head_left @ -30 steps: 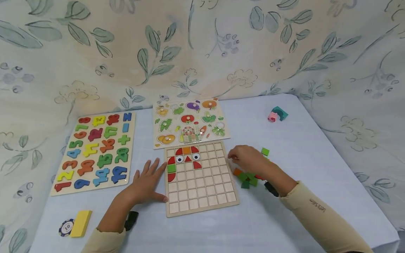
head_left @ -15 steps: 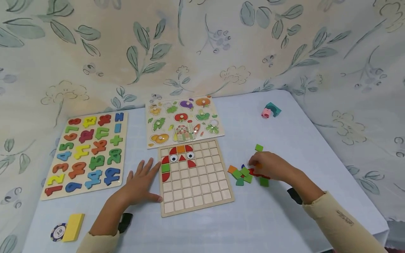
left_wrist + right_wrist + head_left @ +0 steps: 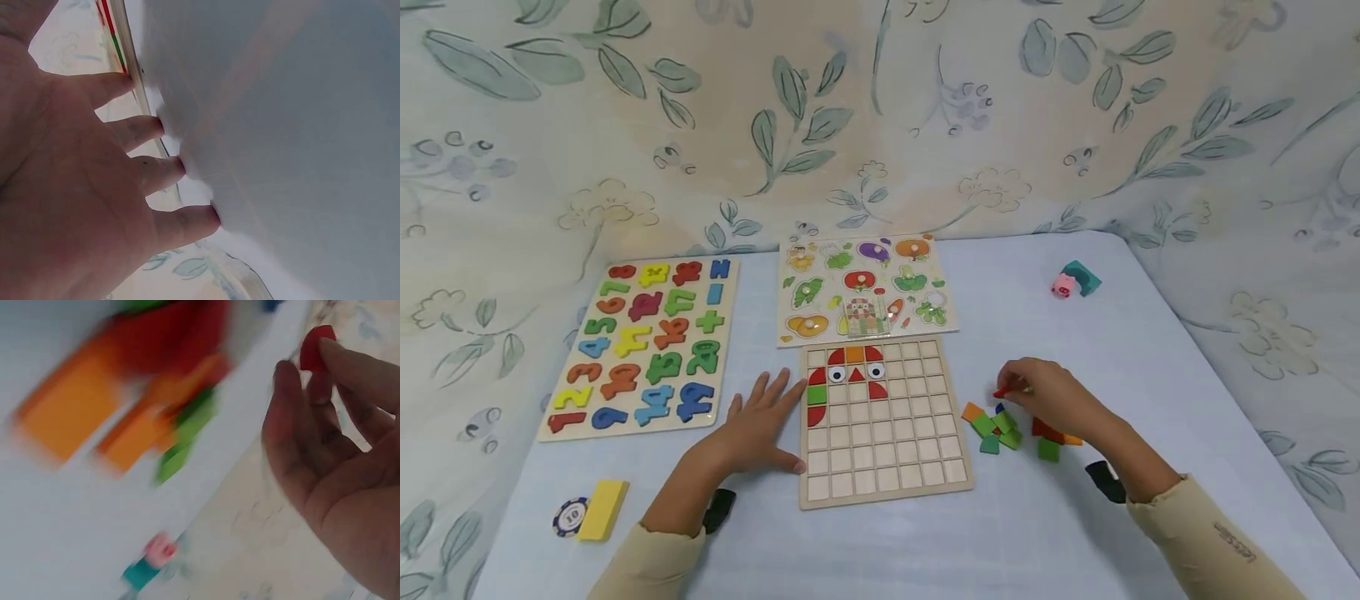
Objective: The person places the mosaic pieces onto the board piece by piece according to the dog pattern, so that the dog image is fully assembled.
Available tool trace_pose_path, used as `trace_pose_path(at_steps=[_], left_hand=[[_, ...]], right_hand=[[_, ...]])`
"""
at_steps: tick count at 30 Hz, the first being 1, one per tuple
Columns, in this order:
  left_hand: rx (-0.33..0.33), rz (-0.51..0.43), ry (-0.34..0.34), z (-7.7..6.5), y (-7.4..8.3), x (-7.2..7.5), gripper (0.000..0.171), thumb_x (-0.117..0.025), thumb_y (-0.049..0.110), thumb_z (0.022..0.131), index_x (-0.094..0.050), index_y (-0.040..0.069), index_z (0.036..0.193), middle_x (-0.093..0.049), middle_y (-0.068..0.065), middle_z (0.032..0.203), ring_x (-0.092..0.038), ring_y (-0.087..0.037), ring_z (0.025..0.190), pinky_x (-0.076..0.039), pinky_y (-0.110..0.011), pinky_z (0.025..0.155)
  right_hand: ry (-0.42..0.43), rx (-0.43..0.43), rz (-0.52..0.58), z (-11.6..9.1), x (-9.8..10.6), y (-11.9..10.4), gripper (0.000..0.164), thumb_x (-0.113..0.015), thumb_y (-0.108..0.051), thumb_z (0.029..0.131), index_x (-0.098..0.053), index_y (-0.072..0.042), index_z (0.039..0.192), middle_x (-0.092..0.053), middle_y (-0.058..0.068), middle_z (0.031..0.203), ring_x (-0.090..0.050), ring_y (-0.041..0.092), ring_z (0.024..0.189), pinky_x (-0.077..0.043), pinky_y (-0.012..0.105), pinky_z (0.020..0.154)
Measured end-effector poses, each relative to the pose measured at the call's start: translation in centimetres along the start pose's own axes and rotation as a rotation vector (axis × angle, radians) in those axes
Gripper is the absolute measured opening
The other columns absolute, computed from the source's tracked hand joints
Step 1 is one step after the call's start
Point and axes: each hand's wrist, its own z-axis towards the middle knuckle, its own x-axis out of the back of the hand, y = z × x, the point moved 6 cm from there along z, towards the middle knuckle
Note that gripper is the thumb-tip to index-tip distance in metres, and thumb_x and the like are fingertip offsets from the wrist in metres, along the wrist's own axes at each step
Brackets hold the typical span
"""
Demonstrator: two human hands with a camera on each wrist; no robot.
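Observation:
A wooden grid board [image 3: 887, 493] holds a pattern of red, orange and green tiles and two eye tiles in its upper left cells. My left hand [image 3: 751, 439] lies with spread fingers at the board's left side, thumb and index fingertips right at its edge. To the right of the board, my right hand [image 3: 1054, 398] pinches a red tile with a rounded edge [image 3: 316, 350] between thumb and fingers. Below that hand sits a loose heap of green tiles [image 3: 983, 425], with orange, red and blue ones among them. Part of the heap is hidden by the hand.
A number puzzle [image 3: 642, 337] stands at the left, and a vegetable puzzle [image 3: 859, 281] behind the board with a small picture card [image 3: 867, 318] on it. A yellow block [image 3: 602, 510] and a chip [image 3: 570, 517] lie front left. A pink pig figure [image 3: 1063, 286] is back right.
My right hand has gone from beside the board's right edge to the heap of tiles, and now holds a red tile there. The left hand keeps its place at the board.

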Motion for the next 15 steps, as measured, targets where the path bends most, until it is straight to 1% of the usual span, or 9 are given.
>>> trace_pose_path(at_steps=[2,4,6,8,11,15], left_hand=[[-0.001,0.004,0.002,0.1,0.0,0.0,0.116,-0.080,0.053,0.053,-0.016,0.025,0.146,-0.002,-0.006,0.153,0.009,-0.034,0.137,0.000,-0.067,0.101],[-0.002,0.006,0.006,0.2,-0.1,0.0,0.116,-0.080,0.053,0.053,-0.015,0.025,0.146,-0.001,-0.006,0.153,0.009,-0.034,0.137,0.000,-0.066,0.101],[-0.002,0.009,0.008,0.2,-0.1,-0.1,0.117,-0.080,0.053,0.053,-0.015,0.026,0.146,-0.001,-0.005,0.153,0.010,-0.034,0.138,0.000,-0.066,0.102],[0.004,0.006,0.007,0.2,-0.2,-0.1,0.117,-0.080,0.053,0.052,-0.015,0.026,0.146,-0.001,-0.005,0.153,0.010,-0.033,0.138,0.000,-0.066,0.102],[0.008,0.004,0.004,0.2,-0.2,-0.2,0.118,-0.080,0.053,0.052,-0.015,0.026,0.146,-0.001,-0.005,0.153,0.010,-0.033,0.138,0.000,-0.065,0.102],[0.010,0.010,0.001,0.2,-0.3,-0.2,0.118,-0.080,0.054,0.052,-0.014,0.027,0.146,0.000,-0.004,0.153,0.011,-0.032,0.138,0.001,-0.065,0.103]], right_hand=[[-0.014,0.051,0.071,1.0,-0.4,-2.5,0.015,-0.068,-0.011,0.080,-0.062,-0.017,0.093,-0.061,-0.006,0.090,-0.057,0.013,0.083,-0.053,0.028,0.070],[-0.047,0.115,0.116,2.0,-1.1,-5.4,0.014,-0.067,-0.012,0.081,-0.062,-0.018,0.092,-0.061,-0.008,0.089,-0.058,0.011,0.082,-0.052,0.024,0.068],[-0.074,0.199,0.115,3.0,-2.3,-8.2,0.012,-0.067,-0.012,0.082,-0.062,-0.019,0.090,-0.061,-0.010,0.086,-0.057,0.008,0.079,-0.050,0.019,0.066],[-0.086,0.279,0.081,3.8,-3.6,-10.6,0.009,-0.067,-0.012,0.082,-0.062,-0.019,0.087,-0.061,-0.011,0.083,-0.056,0.005,0.077,-0.048,0.017,0.065],[-0.083,0.354,0.018,4.6,-5.2,-12.8,0.007,-0.068,-0.013,0.081,-0.064,-0.018,0.084,-0.060,-0.011,0.082,-0.054,0.003,0.075,-0.047,0.016,0.066],[-0.079,0.355,-0.030,5.2,-6.6,-13.6,0.009,-0.071,-0.014,0.078,-0.065,-0.018,0.085,-0.060,-0.011,0.081,-0.052,0.004,0.074,-0.047,0.017,0.067]])
